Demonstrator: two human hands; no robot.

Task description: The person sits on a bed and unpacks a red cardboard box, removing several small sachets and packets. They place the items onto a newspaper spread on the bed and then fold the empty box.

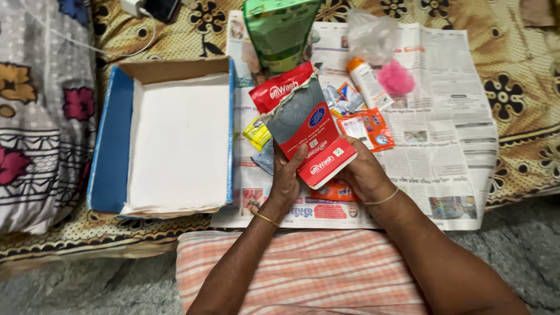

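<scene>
A red and grey packet, torn open along its top edge, is held near the centre of the frame, tilted so that its top leans toward the upper left. It is gripped at its lower end by both hands: the left hand is closed on the lower left edge with the thumb laid across the front, and the right hand is closed on the lower right corner. A thin bangle is worn on each wrist.

Beneath the packet a newspaper is spread over a patterned bedcover. Several small things are scattered on the paper: a yellow sachet just left of the packet, an orange sachet to its right, a white bottle with an orange cap, a pink mesh puff and a crumpled clear bag toward the upper middle. A green pouch is seen at the top centre.

At the left of the frame an open blue cardboard box with a white inside is lying. A striped pink cloth is seen along the bottom edge.
</scene>
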